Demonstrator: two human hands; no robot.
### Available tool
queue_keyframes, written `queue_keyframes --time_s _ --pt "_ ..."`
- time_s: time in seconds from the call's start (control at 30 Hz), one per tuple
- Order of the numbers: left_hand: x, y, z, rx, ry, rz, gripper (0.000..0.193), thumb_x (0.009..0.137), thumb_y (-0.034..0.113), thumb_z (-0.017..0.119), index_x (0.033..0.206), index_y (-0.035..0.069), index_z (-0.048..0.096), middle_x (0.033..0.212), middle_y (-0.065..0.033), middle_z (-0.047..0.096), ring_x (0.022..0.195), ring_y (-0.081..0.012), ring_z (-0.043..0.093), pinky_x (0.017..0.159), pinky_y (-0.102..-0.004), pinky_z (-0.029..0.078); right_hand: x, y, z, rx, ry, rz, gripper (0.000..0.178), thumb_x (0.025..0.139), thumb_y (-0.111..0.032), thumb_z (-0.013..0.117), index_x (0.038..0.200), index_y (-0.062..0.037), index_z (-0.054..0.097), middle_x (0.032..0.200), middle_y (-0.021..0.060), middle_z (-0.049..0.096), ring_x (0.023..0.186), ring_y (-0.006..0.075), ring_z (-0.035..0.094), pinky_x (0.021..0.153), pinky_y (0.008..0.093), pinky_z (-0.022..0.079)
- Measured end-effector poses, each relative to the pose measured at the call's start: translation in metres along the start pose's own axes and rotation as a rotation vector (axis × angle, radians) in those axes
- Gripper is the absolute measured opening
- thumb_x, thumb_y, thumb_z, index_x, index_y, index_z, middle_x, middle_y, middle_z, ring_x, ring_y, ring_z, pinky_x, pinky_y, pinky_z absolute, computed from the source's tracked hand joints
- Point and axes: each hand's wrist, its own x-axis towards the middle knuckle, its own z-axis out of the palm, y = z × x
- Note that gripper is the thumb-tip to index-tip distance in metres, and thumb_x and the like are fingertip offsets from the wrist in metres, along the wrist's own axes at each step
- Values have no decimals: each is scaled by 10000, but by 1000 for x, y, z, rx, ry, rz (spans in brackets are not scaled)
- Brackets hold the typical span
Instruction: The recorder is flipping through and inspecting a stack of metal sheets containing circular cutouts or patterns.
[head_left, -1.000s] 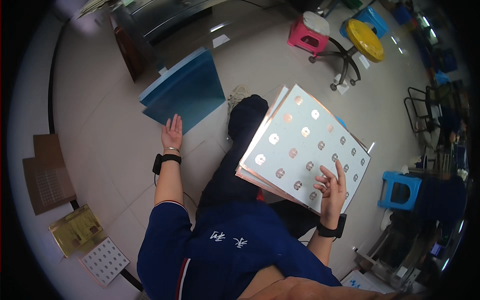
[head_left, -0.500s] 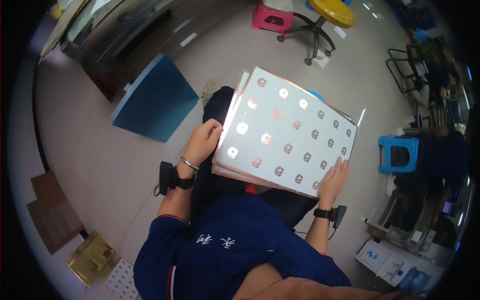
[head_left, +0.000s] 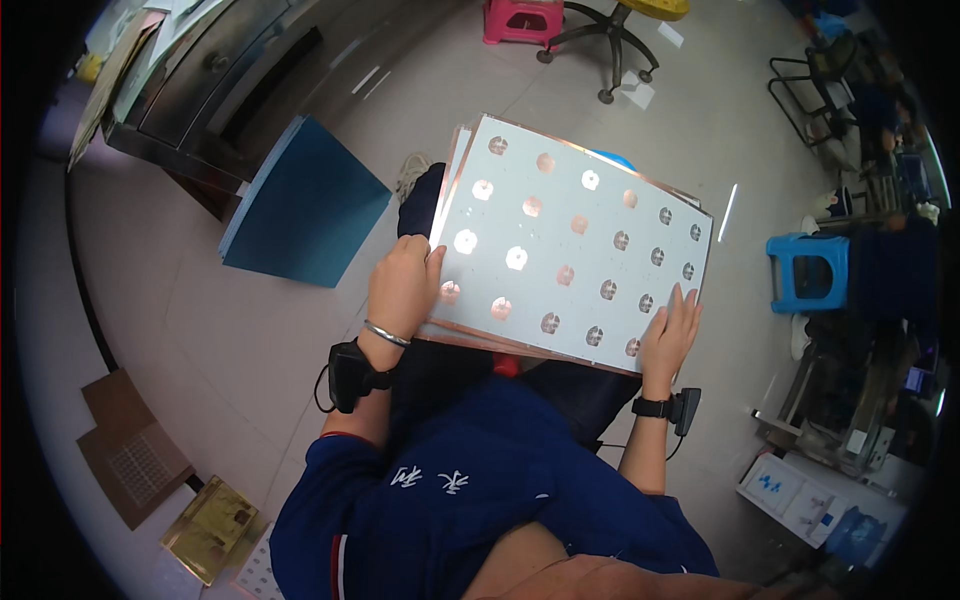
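Observation:
A stack of pale, copper-edged panels rests across my lap. The top panel (head_left: 560, 245) carries rows of small, roundish metallic shapes, some shining copper or white and others dark. My left hand (head_left: 405, 285) is closed at the panel's left edge, its thumb along the rim and its other fingers partly hidden. Over the lower right corner lies my right hand (head_left: 670, 335), fingers stretched out and touching the surface. Edges of lower panels (head_left: 480, 342) stick out unevenly below the top one.
A dark teal board stack (head_left: 300, 205) stands on the floor at left, near a metal cabinet (head_left: 190, 100). Blue stool (head_left: 808, 272) at right; pink stool (head_left: 523, 22) and wheeled chair base (head_left: 612, 35) ahead. Cardboard (head_left: 135, 460) and a gold-coloured sheet (head_left: 210, 530) lie lower left.
The panel stack has shifted slightly left and up in view. My left hand has turned, showing more of its back at the edge. My right hand stays on the lower right corner.

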Motion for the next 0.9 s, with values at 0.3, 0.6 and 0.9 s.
queue_keyframes --time_s 0.3,0.6,0.9 --pt "3 -1 -15 -198 15 -62 222 862 184 563 730 12 517 711 -128 563 563 -259 540 535 -325 439 -1 -3 0 -3 11 10 409 891 -150 411 1292 -88 464 1375 201 362 1286 418 271 1056 470 231" --pt "1 0 -6 -1243 -204 -326 171 926 191 517 833 48 511 704 38 553 617 0 462 558 -168 385 3 5 -4 200 -3 32 390 897 -154 429 1272 -58 475 1348 199 400 1270 396 317 1051 456 240" --pt "-2 -32 3 -833 -224 -338 177 908 150 523 804 15 568 664 61 505 598 -3 420 539 -165 346 2 38 -14 439 78 226 349 882 -99 476 1215 -2 513 1183 181 559 1069 267 554 915 352 419"
